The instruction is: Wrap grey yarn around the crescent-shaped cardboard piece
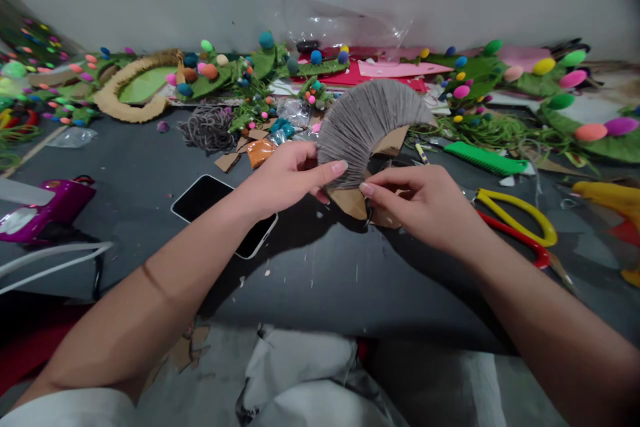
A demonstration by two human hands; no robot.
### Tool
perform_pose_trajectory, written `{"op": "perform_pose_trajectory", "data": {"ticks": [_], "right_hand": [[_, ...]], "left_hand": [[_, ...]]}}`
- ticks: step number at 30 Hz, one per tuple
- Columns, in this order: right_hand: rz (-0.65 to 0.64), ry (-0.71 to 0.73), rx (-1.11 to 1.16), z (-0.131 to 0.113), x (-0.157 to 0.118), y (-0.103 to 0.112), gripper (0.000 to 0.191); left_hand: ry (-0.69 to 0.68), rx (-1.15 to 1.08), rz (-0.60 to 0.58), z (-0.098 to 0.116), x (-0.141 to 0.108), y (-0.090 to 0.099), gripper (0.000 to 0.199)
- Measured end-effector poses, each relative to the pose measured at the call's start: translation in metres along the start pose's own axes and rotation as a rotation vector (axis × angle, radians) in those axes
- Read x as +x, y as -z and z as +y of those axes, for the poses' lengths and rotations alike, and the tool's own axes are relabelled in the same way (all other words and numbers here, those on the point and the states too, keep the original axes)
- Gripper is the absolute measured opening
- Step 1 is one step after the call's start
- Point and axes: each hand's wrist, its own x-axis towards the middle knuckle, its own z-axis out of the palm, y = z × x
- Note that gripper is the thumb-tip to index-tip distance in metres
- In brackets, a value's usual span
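Note:
A curved cardboard crescent (377, 117), mostly wrapped in grey yarn, is held up over the dark table. My left hand (295, 177) grips its left side, thumb lying across the wound yarn and fingers behind. Bare brown cardboard shows at the crescent's lower end and along its inner edge. At that lower end my right hand (417, 197) pinches with thumb and forefinger against the edge of the wrapping. A dark strand hangs near these fingertips, probably yarn, though what exactly they pinch is too small to tell.
A phone (200, 197) lies beneath my left forearm. Grey yarn (207, 127) is heaped behind it. To the right are a green cutter (485, 159), yellow-and-red-handled scissors (520, 220) and a yellow glue gun (607, 193). Felt leaves with coloured balls and a tan curved piece (130, 97) line the wall.

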Motion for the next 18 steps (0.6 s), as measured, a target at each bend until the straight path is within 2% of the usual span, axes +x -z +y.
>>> {"op": "perform_pose_trajectory", "data": {"ticks": [6, 11, 18], "right_hand": [[-0.034, -0.107, 0.261, -0.001, 0.003, 0.002, 0.022], [-0.109, -0.188, 0.451, 0.000, 0.001, 0.003, 0.027], [-0.103, -0.103, 0.459, -0.002, 0.002, 0.003, 0.024]], "left_hand": [[-0.030, -0.133, -0.116, -0.003, -0.002, 0.003, 0.033], [-0.058, -0.222, -0.129, -0.007, 0.001, 0.004, 0.035], [-0.101, -0.325, -0.110, -0.012, 0.004, 0.002, 0.031]]}}
